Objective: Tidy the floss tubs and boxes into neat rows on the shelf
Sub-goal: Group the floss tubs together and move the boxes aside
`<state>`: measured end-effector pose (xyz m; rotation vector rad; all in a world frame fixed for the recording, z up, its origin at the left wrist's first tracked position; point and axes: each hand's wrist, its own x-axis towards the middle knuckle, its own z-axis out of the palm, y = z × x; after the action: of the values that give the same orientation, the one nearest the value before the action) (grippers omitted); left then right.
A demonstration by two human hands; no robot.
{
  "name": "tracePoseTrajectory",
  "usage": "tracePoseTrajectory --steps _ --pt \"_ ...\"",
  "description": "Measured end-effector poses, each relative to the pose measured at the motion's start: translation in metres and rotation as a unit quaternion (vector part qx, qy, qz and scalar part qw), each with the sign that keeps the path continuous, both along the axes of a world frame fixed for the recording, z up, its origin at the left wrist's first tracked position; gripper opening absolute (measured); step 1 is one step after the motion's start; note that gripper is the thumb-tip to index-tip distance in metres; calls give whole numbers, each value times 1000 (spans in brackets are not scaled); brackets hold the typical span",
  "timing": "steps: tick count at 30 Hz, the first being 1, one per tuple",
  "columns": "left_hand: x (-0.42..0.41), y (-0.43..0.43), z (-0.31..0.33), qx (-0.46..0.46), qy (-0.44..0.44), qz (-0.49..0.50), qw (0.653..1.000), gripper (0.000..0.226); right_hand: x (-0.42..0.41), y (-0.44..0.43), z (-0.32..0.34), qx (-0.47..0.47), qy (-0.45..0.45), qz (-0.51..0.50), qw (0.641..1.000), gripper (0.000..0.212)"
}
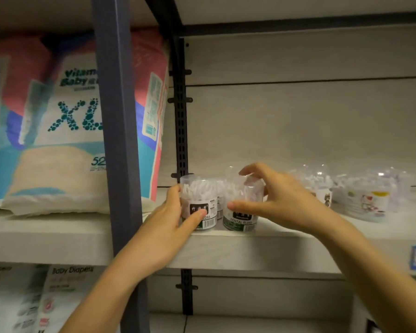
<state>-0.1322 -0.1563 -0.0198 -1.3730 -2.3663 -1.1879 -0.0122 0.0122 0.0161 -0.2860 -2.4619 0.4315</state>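
**Two floss tubs being squared up at the left end of the shelf**

At the far left a large nappy pack [65, 121] leans behind a grey post [117, 131]; it belongs to the next bay and takes no part in the work. Just right of the post begins the pale shelf [226, 251], and here the person is busy.

The left hand [168, 227] is closed around the left tub [198, 203]; the thumb lies across the dark label and the fingertips reach round the far side, so the tub is clamped and cannot slide; I judge that this hand keeps the tub as the fixed start of the row, close to the slotted black upright [181, 111]. The right tub [241, 207] stands just beside it, upright, near the front edge; the right hand [274, 200] arches over it, thumb on the front wall and fingers curled on the clear lid, closed on it from above; such a hold probably lets the person turn the green label forward and press the tub against its neighbour. Behind the two tubs at least one more clear tub seems to stand, but it is too hidden to tell.

Further right, well apart from the hands, a loose group of clear tubs with cartoon labels [360, 195] sits blurred and uneven; these look not yet put in a row.
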Motion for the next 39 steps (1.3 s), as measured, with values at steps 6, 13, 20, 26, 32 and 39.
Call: tracePoseTrajectory --steps 6,13,20,26,32,39 --pt "0 4 9 -40 -42 -11 998 58 -6 0 -3 35 -21 12 999 71" --pt "-10 6 10 -75 -84 -7 994 62 11 10 0 -5 -15 18 1000 58" --pt "17 6 6 -8 0 71 997 69 16 12 -8 22 5 17 1000 64" --pt "73 58 8 168 221 40 960 31 65 54 -17 95 54 13 994 39" --pt "127 142 -2 106 212 -16 971 24 134 117 -29 114 85 -2 990 35" --pt "180 220 5 129 169 -37 976 26 207 201 -19 102 51 8 993 27"
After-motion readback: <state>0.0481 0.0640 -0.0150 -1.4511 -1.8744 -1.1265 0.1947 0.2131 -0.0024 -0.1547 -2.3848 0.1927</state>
